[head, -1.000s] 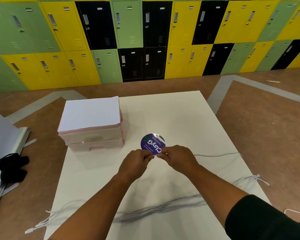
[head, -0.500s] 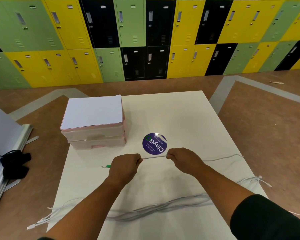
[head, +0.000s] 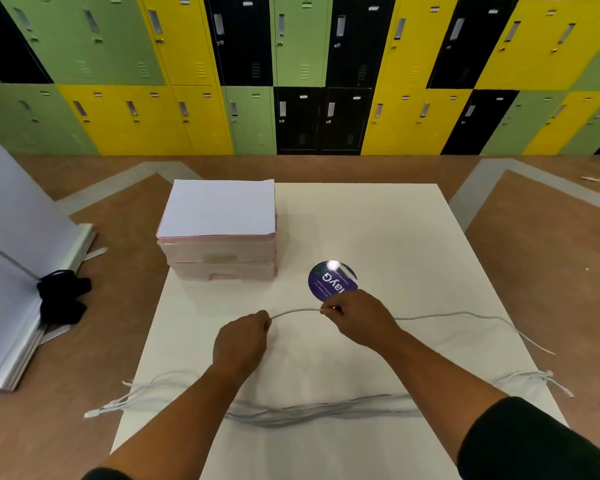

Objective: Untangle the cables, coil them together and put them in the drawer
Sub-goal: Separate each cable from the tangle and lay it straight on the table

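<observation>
Both hands hold one thin white cable [head: 295,311] above the middle of the white table [head: 378,223]. My left hand [head: 241,342] grips its end in a fist, and my right hand [head: 355,317] pinches it a short way along. Between the hands the cable arches slightly; past my right hand it trails to the table's right edge. A bundle of several white cables [head: 326,408] lies straight across the near part of the table, its ends hanging off both sides. The pink drawer unit [head: 222,261] stands at the back left with its drawers closed and white paper on top.
A round purple sticker [head: 329,280] lies just beyond my right hand. White boards [head: 18,271] lean on the floor at the left with a black object [head: 61,296] on them. Coloured lockers line the far wall.
My hands were together at the sticker; they have pulled apart, the left moving left and nearer, drawing the cable out between them. The cable's green-tipped end is now hidden in my left fist.
</observation>
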### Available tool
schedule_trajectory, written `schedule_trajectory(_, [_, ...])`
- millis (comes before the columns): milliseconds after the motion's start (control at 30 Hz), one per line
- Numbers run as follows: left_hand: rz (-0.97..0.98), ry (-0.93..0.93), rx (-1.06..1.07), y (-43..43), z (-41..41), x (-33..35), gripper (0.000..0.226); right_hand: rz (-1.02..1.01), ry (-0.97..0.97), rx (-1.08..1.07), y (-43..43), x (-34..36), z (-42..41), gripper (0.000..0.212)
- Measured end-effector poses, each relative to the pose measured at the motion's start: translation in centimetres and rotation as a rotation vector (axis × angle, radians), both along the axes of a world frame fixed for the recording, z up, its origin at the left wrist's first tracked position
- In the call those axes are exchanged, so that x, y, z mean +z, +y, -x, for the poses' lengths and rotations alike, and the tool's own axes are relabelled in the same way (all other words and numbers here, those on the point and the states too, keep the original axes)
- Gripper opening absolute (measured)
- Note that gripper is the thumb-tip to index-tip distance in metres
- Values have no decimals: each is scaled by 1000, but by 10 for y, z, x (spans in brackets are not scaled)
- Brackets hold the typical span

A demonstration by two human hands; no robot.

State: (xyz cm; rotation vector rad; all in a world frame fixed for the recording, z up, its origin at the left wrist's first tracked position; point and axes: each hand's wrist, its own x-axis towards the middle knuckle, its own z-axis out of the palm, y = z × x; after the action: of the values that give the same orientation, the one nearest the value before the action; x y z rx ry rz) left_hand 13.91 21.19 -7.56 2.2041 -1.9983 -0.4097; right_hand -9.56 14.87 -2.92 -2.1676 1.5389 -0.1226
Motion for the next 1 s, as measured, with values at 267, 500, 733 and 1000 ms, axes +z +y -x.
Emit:
schedule_trajectory(267, [131, -120, -30, 7, -36, -4, 22, -74, -41, 15, 5, -5, -22, 22])
schedule_trajectory(500, [127, -240, -4, 20, -70, -21, 23, -99, -25, 138, 15, -10, -54, 23])
schedule_trajectory(733, [65, -53, 71, 30, -76, -35, 26, -73, 13, 167, 19, -17, -76, 22])
schedule_trajectory(1000, [96, 125, -207, 21, -25, -15, 30, -77, -31, 188, 24, -18, -93, 25])
